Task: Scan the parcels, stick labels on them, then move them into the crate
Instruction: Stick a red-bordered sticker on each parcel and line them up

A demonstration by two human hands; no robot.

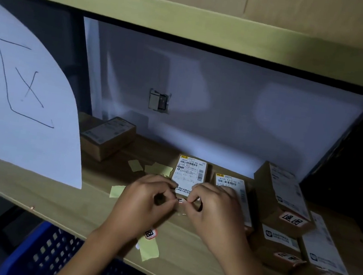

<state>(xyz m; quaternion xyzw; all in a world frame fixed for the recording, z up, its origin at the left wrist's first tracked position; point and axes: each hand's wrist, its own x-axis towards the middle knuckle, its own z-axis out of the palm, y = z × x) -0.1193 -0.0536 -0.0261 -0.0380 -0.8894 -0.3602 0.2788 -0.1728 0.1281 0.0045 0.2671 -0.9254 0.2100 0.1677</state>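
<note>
Head view: left hand (143, 200) and right hand (210, 207) both pinch a small label (182, 201) between fingertips, just above the front edge of the parcel (190, 174) on the tabletop (53, 198). Risks: the label curls and sticks to the fingers, or lands crooked in this dim light. Blue crate (40, 255) sits below the tabletop edge.

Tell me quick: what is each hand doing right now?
Left hand: closed, pinching one end of the small white sticker with a red border.
Right hand: closed, pinching the sticker's other end.
</note>
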